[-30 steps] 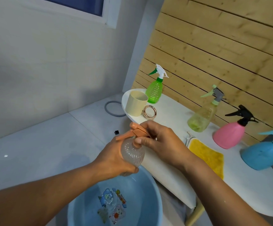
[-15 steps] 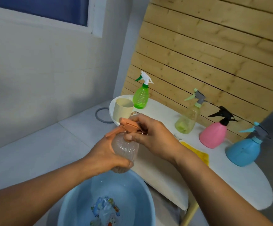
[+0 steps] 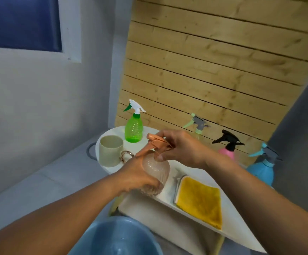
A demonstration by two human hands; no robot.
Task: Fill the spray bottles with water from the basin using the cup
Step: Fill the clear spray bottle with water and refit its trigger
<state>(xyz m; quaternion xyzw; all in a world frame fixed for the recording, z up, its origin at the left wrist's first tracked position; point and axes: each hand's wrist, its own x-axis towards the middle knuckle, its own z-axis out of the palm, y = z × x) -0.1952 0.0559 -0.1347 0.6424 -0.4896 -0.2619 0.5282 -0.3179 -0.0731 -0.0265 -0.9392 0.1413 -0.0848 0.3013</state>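
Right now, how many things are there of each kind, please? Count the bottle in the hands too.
Spray bottles: 5 (clear one with orange head held in both hands, green, pale yellow-green, pink, blue)
Cups: 1 (cup)
Cloths: 1 (yellow cloth)
Basins: 1 (blue basin)
Total: 8

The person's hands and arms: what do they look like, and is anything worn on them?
Both arms are bare from the lower edge of the picture up to the wrists; no sleeve shows. The left hand and the right hand wear no glove. No ring, watch or bracelet can be seen on the parts in view. No marks or tattoos show. The fingernails that show look short and unpainted.
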